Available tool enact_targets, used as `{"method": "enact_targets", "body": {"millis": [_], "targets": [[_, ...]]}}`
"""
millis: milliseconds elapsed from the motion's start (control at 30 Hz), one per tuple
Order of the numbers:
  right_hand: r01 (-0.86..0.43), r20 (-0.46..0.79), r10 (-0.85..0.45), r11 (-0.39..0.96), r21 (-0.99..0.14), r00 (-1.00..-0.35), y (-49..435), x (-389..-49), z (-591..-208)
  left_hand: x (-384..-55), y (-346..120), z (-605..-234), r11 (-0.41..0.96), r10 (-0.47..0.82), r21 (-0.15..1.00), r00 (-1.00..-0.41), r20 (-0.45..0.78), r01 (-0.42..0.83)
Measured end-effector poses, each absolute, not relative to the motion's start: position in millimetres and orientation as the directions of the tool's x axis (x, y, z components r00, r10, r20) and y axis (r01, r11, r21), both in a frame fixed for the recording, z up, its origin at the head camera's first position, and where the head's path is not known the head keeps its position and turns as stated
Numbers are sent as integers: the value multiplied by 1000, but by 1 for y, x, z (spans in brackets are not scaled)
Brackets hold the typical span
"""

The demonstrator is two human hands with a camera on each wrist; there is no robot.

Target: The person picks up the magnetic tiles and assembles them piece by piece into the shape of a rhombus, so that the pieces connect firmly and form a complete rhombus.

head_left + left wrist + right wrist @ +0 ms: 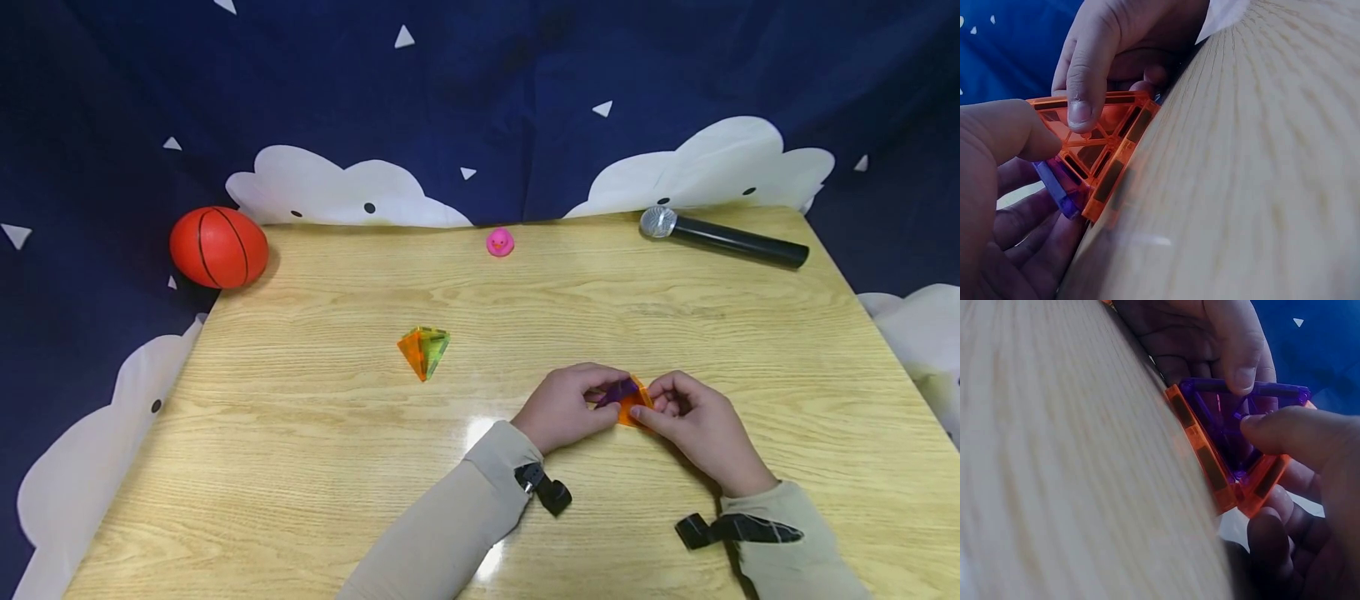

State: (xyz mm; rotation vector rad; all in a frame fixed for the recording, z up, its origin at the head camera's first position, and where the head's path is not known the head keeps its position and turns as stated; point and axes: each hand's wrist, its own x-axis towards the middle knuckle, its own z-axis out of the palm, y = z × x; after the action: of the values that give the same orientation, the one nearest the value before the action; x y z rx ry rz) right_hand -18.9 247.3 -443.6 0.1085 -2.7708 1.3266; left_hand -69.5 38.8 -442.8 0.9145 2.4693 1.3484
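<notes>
Near the table's front right, my left hand (566, 408) and right hand (701, 429) face each other around a small cluster of translucent triangular magnetic tiles. Both hands pinch the cluster between thumbs and curled fingers. A purple magnetic tile (1216, 412) leans up from an orange base tile (1200, 450) in the right wrist view, and both thumbs lie against its face. Seen from the left wrist, another orange magnetic tile (1107, 119) stands on the opposite side, with the right thumb pressed on it. The base edge lies along the tabletop. Fingers partly hide the tiles.
Left of the hands lies an orange and yellow-green tile pyramid (424, 352). Farther back are a red ball (219, 247), a pink toy duck (500, 242) and a black microphone (738, 240). A dark blue cloth (480, 92) with white clouds hangs behind the wooden table (300, 467).
</notes>
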Motion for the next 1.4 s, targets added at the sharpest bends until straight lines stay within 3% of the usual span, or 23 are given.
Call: {"method": "enact_targets", "body": {"millis": [333,500,733,1000,1233,1400], "targets": [[-112,94,-62,617,-779,-994,249,-20,-441,-70,39,-444,406,588,788,-792,163,463],[-197,145,-135,584,-788,-980,251,-20,-440,-70,40,-443,406,578,777,-794,189,480],[-211,113,-198,597,-774,-974,252,-20,-438,-69,38,-439,414,555,774,-807,202,478],[-212,128,-180,611,-762,-975,251,-19,-438,-74,16,-435,389,429,753,-828,362,531],[-232,159,-172,614,-754,-972,252,-19,-438,-75,-7,-448,325,289,737,-805,519,592],[-225,149,-172,619,-753,-974,252,-18,-440,-74,-22,-449,339,233,732,-807,543,590]]}}
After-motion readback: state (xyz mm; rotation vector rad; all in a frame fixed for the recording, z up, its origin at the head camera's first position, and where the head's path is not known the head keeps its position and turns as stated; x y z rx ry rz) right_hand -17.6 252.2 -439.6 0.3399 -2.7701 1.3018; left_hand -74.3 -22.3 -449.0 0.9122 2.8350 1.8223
